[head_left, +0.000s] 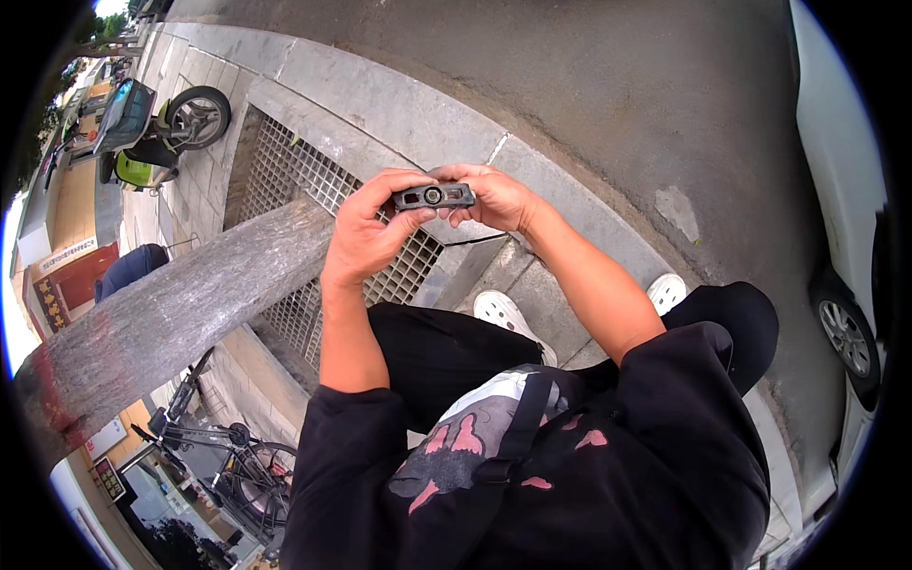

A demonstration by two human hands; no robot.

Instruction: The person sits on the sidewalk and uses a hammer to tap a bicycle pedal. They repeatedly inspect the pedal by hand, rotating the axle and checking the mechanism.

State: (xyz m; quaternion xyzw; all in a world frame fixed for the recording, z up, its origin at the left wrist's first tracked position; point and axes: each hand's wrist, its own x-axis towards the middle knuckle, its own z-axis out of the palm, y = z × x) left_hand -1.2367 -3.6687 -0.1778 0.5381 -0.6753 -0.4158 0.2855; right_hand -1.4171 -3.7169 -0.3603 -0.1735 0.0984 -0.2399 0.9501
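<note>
Head view: the left hand [369,228] and right hand [499,198] both clamp a dark bar-shaped part [434,196], one at each end, in front of the body and roughly level, its round hub facing the wearer. Left fingers lie over the top edge, thumb beneath; right fingers wrap its end, some tips showing below. Pressure on the hidden faces: cannot tell. The step looks like a steady two-handed hold. To do it well: even, light pressure from both ends, fingertips off the hub and side openings, no twisting one hand against the other, elbows tucked for steadiness. A metal grate [404,271] beside the tree trunk [190,294] shows beyond the hands; holding over the paving near the white shoes [503,315] seems safer if it slips.
</note>
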